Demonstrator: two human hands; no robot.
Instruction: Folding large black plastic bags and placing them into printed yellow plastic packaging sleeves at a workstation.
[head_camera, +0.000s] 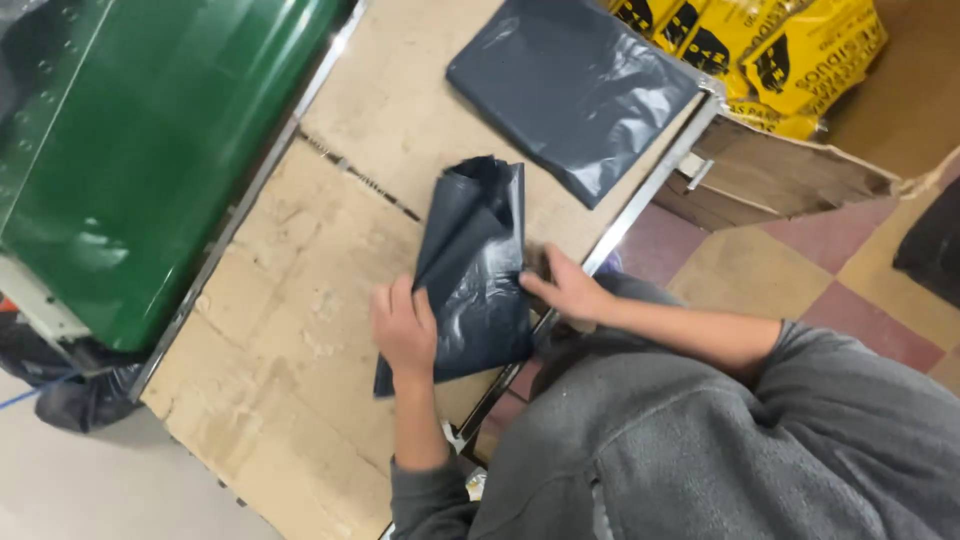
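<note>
Two hands on one dark grey plastic bag (475, 275), partly folded, lying on the cardboard-covered table (290, 300) near its front edge; left hand (403, 328) curled over the bag's left edge, fingers pressing it down; right hand (566, 287) pinching the right edge, thumb and fingers closed on film; likely light, limp, slick, crease-prone, tears if snagged; best held at edges or corners, flat palm to pin it; second flat grey bag (572, 85) lies further back, apart; green conveyor (150, 150) at left.
</note>
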